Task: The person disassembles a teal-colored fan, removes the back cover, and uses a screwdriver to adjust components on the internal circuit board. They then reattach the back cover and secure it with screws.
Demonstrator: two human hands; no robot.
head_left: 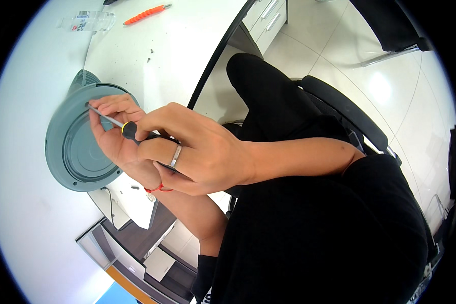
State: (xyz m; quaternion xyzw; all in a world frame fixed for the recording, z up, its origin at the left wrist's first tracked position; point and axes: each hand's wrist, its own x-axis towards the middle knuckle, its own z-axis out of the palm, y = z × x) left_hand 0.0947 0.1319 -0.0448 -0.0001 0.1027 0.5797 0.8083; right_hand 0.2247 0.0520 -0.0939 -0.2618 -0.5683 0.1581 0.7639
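Note:
My right hand [197,147], with a ring on one finger, is closed round the black-and-yellow handle of a screwdriver [129,130]. Its metal shaft points up and left, across the palm of my left hand [117,134]. The thumb and fingertips of that left hand come together around the shaft's tip; whatever they pinch is too small to make out. Under and beside them is a round grey-green plastic base [73,152] with ring-shaped recesses and small holes in its rim. The tip lies over the rim's upper part. My left fingers hide some of the base.
On the white desk [172,45] lie an orange-handled tool [147,14], a clear plastic bottle [93,22] on its side and small dark bits [149,55]. A ribbed grey-green part [83,78] shows behind the base. A black cable [110,207] hangs below; a chair armrest [344,109] is at right.

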